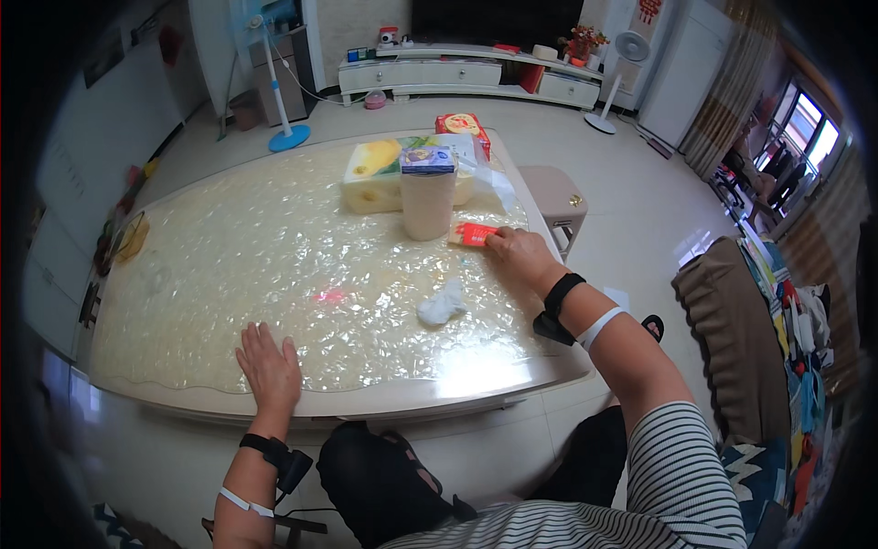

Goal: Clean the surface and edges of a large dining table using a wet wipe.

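Note:
My left hand point(269, 370) rests palm down near the front edge of the table point(226, 274), empty, with its fingers slightly spread. Over on the right, my right hand point(521, 252) has its fingers on the right end of a small red-and-tan packet point(473, 234) that bears writing. The packet lies beside the base of a pale cylindrical container point(429, 206) with a purple-and-white box point(428, 159) on top. Closer to me, a crumpled white tissue point(442, 302) sits on the glossy, clear table cover.
Behind the container are a yellow-and-white package point(372, 177) and a red box point(464, 127). A stool point(553, 195) stands at the table's right side. Farther off are two standing fans, one with a blue base point(289, 138), and a white TV cabinet point(420, 75). Cloth items point(806, 384) lie at right.

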Demonstrator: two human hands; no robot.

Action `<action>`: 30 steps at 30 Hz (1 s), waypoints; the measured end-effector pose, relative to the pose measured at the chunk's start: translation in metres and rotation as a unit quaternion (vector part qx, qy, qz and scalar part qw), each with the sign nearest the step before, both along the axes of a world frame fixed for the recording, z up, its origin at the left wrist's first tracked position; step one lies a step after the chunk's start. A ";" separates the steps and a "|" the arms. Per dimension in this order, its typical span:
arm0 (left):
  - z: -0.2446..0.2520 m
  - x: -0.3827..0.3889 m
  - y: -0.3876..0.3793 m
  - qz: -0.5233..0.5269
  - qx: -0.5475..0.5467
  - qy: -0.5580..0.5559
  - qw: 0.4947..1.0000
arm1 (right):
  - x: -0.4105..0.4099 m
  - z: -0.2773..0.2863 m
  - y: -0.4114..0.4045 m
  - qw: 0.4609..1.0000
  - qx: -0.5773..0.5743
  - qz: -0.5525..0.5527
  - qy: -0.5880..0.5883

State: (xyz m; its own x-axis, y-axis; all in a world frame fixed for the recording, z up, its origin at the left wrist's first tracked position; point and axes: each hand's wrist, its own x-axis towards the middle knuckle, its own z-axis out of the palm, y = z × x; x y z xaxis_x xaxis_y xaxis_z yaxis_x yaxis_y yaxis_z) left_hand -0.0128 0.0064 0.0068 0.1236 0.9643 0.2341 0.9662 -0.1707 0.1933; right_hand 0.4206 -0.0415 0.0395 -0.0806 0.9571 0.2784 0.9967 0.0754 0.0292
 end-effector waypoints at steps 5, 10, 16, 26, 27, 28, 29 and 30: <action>0.002 0.000 -0.003 0.004 -0.001 0.011 1.000 | 0.022 0.001 0.031 0.998 -0.009 -0.051 -0.038; 0.001 0.005 -0.003 -0.011 -0.005 0.006 1.000 | 0.028 -0.006 0.056 0.998 -0.018 -0.055 0.005; 0.000 0.002 -0.002 -0.007 0.007 0.022 1.000 | -0.028 -0.011 0.002 0.978 0.085 0.063 0.177; 0.002 0.004 -0.001 -0.003 -0.004 0.009 1.000 | 0.008 -0.028 -0.020 0.993 0.095 0.005 0.074; 0.002 0.005 0.001 0.000 -0.011 0.007 1.000 | 0.017 -0.026 -0.026 0.994 0.071 -0.001 0.083; 0.003 0.007 0.001 -0.004 -0.009 0.004 1.000 | 0.026 -0.025 -0.031 0.995 0.047 -0.006 0.091; 0.003 0.006 0.000 -0.001 -0.016 0.004 1.000 | 0.025 -0.024 -0.041 0.995 0.047 -0.009 0.090; 0.003 0.004 -0.002 0.006 -0.024 0.003 1.000 | 0.018 -0.022 -0.057 0.995 0.041 -0.009 0.094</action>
